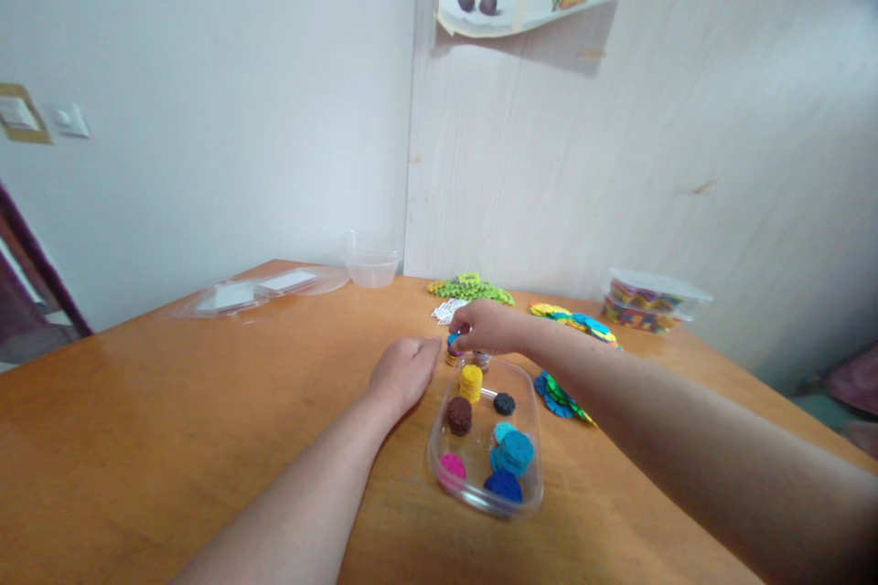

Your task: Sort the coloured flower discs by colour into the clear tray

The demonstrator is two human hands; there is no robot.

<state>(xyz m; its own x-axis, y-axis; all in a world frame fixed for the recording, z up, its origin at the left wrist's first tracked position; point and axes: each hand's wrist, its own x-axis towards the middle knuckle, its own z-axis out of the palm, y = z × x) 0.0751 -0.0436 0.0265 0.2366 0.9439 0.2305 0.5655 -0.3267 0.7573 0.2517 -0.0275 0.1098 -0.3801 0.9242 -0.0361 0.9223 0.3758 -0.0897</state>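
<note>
A small stack of blue and mixed-colour interlocking discs (452, 349) stands just beyond the clear plastic box (433, 466). My right hand (488, 327) reaches over the box's far end, its thumb and fingers closed around the top of that stack. To the left of the stack rests my left hand (406, 372), fingers curled in; what they hold, if anything, is hidden. Inside the box are sorted notched discs: a yellow stack (470, 384), a brown stack (459, 416), black discs (504, 404), teal discs (516, 452), dark blue discs (503, 486) and pink discs (453, 468).
Green discs (480, 291) and white pieces (449, 311) lie behind my hands. Mixed disc piles (559, 398) are under and beyond my right forearm. A filled lidded box (645, 302) stands far right; a clear tub (372, 260) and lids (230, 295) sit by the wall.
</note>
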